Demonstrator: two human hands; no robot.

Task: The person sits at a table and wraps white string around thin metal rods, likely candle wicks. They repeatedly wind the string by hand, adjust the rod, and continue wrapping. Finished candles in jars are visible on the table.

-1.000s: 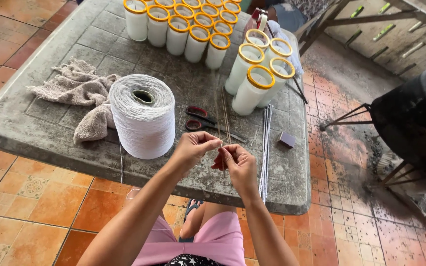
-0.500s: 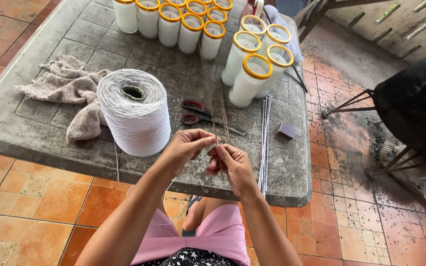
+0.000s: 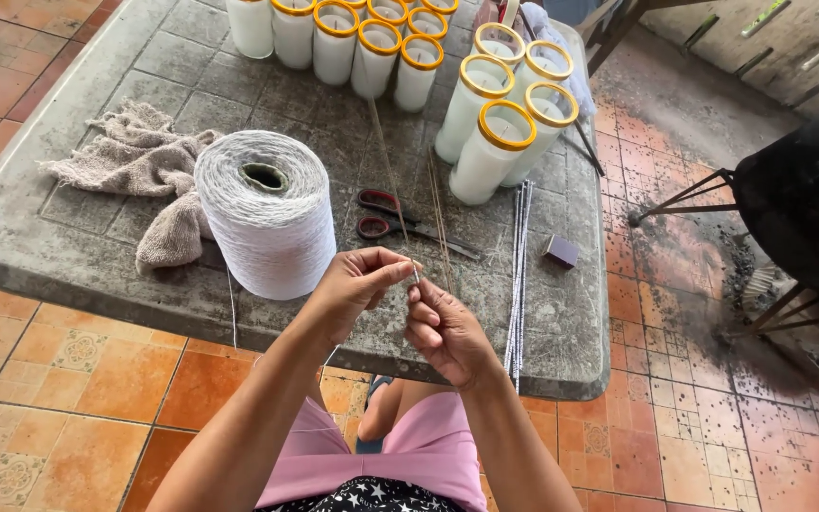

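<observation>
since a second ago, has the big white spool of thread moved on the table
No. The spool of thread stands in the same place, beside the beige cloth and left of the red-handled scissors; only the camera view shifted.

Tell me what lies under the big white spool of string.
The white spool stands on the grey stone table, its left base on a corner of the beige cloth. What lies under its middle is covered.
</observation>
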